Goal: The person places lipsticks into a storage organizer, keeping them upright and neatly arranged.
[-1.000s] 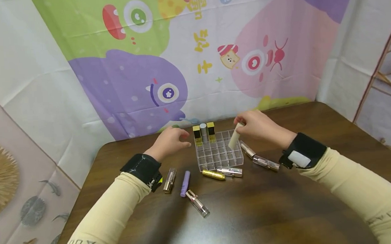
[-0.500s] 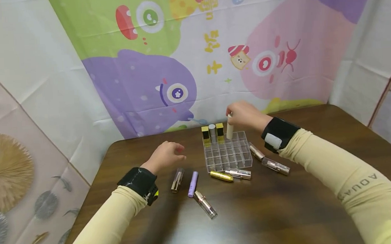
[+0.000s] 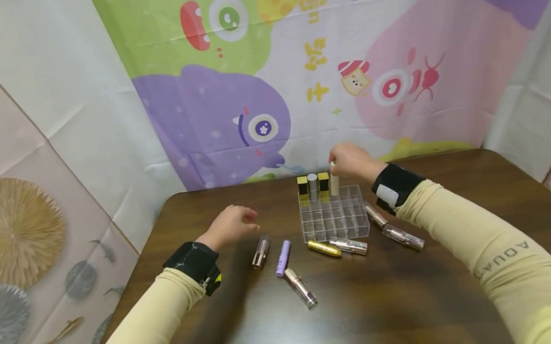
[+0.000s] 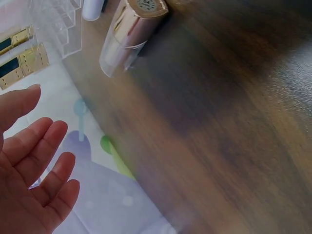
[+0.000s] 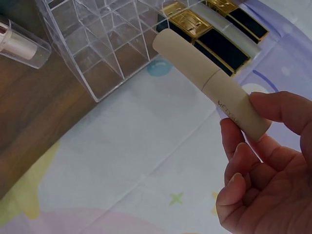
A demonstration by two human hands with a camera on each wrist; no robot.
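Note:
My right hand [image 3: 354, 160] pinches the end of a cream lipstick tube [image 5: 209, 83] between thumb and fingers. The tube's other end stands over the back row of a clear compartment organizer [image 3: 334, 210]; whether it has entered a slot I cannot tell. Just left of it, two black-and-gold lipsticks [image 3: 302, 185] with a silver tube [image 3: 313, 186] between them stand in that back row. My left hand [image 3: 230, 226] hovers above the table with relaxed fingers and holds nothing. Nearest to it lies a rose-gold lipstick [image 3: 261, 252] with a clear cap.
Around the organizer's front lie a purple tube [image 3: 283, 258], a gold tube [image 3: 324, 248] and a silvery lipstick [image 3: 349, 246]. Another rose-gold lipstick [image 3: 301, 288] lies nearer. Two more, one of them a rose-gold lipstick [image 3: 403, 237], lie to the right. A printed cloth [image 3: 235, 91] hangs behind the table.
My right hand has carried the cream tube from the organizer's right side to the back row, beside the standing lipsticks. My left hand has drawn back toward me, away from the organizer.

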